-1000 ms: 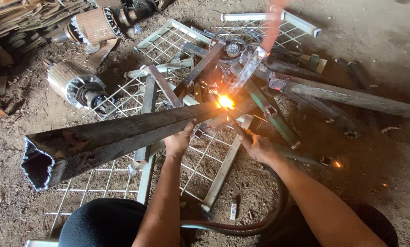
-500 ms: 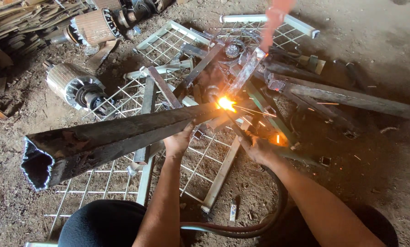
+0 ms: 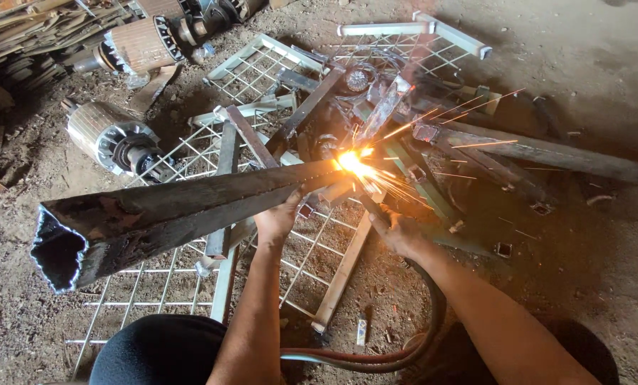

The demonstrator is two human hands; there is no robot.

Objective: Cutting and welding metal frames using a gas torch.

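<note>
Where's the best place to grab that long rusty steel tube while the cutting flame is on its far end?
Grip the steel tube around mid-length, from underneath on the near side, roughly where the left hand supports it. It lies nearly level with flat faces, and that spot seems clear of the sparks and the jagged open end.

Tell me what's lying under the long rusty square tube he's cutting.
Under the rusty square tube lie white wire-mesh frames and a metal bar on the dirt floor. The left hand supports it. What sits directly beneath the tube's middle is covered.
</note>
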